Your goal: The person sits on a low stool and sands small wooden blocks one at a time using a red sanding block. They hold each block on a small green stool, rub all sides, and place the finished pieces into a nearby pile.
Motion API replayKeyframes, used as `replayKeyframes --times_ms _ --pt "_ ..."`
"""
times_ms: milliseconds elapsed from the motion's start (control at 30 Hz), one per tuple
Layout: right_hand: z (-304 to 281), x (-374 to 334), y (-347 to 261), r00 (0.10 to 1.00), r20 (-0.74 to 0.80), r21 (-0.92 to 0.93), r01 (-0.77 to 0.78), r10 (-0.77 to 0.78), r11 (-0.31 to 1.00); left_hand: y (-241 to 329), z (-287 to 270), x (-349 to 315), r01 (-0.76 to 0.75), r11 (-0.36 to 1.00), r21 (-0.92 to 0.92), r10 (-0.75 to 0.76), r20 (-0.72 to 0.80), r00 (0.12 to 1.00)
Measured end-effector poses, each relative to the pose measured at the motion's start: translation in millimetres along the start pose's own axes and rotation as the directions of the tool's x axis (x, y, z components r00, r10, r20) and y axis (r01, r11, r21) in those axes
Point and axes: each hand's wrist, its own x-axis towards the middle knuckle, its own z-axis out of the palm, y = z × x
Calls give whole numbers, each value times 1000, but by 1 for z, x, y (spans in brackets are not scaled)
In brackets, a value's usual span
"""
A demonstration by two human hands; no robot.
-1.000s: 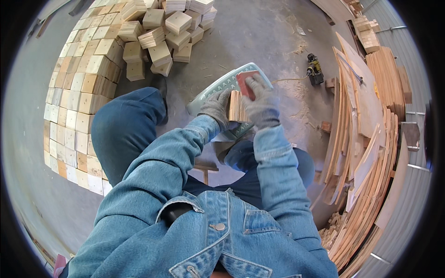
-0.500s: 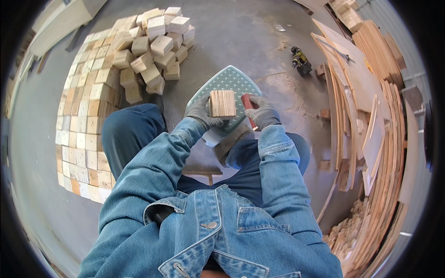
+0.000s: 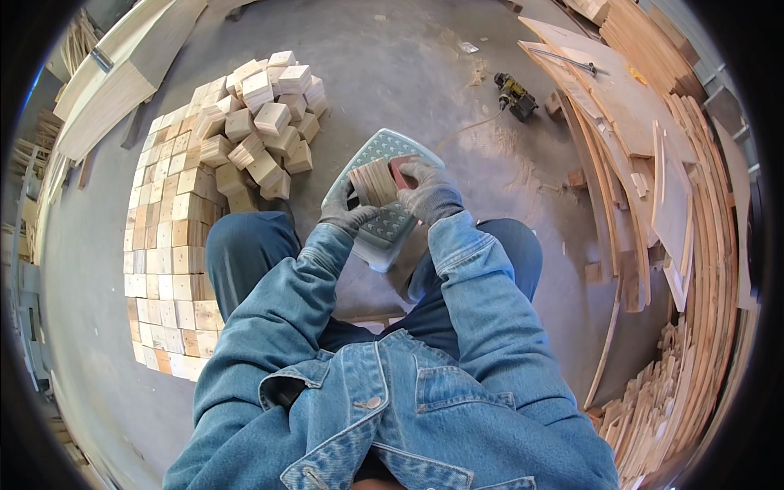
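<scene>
Over a pale green plastic stool (image 3: 395, 144) with a studded top, my gloved left hand (image 3: 346, 217) grips a layered wooden block (image 3: 372, 184) from its left side. My gloved right hand (image 3: 431, 196) is closed on a dark red, flat piece that looks like a sanding block (image 3: 397, 170). The sanding block is pressed against the right side of the wooden block, which is tilted. Part of the red piece is hidden under my right fingers. Both hands are in grey gloves, close together above the stool.
Left of my knee stand tight rows of wooden blocks (image 3: 163, 237), with a loose heap of blocks (image 3: 273, 118) behind. A yellow and black power drill (image 3: 516, 96) lies on the floor at the far right. Plywood sheets and boards (image 3: 653, 204) line the right side.
My right hand has moved left, bringing the sanding block from apart to against the wooden block. The wooden block has tilted. The whole view has shifted somewhat.
</scene>
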Motion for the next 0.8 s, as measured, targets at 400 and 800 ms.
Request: replayKeyframes --times_ms 400,800 --pt "-4 -33 0 984 161 -199 -43 75 979 -41 8 -9 93 994 51 -90 -62 994" --pt "-5 -46 0 999 -33 -121 -39 35 992 -92 -5 24 12 980 200 27 -192 981"
